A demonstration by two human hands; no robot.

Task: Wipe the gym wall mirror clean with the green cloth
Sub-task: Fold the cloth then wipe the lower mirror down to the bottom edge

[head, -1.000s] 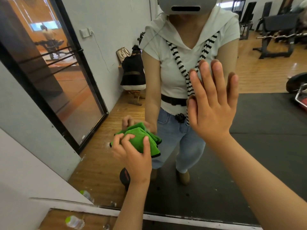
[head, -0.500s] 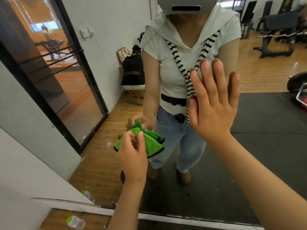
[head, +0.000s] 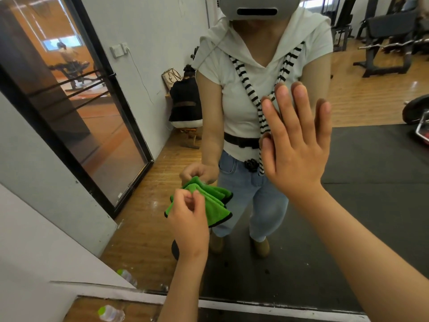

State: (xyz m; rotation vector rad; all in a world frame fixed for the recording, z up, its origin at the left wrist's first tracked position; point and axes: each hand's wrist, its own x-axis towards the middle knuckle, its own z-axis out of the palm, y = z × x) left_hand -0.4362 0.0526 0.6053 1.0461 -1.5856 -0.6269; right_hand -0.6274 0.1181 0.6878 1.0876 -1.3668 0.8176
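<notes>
The wall mirror fills most of the view and reflects a person in a white top and jeans. My left hand pinches the folded green cloth with black edging, held against or just off the glass at lower centre. The cloth hangs in loose folds to the right of my fingers. My right hand is flat, fingers straight and spread, palm against the mirror at chest height.
The mirror's bottom edge runs along the floor, with a plastic bottle lying on the wooden floor at lower left. A grey wall borders the mirror on the left. Reflected gym benches and a black mat lie behind.
My left hand has shifted its grip from a full grasp on the bunched cloth to a fingertip pinch, and the cloth has loosened and hangs lower. My right hand has stayed flat on the glass.
</notes>
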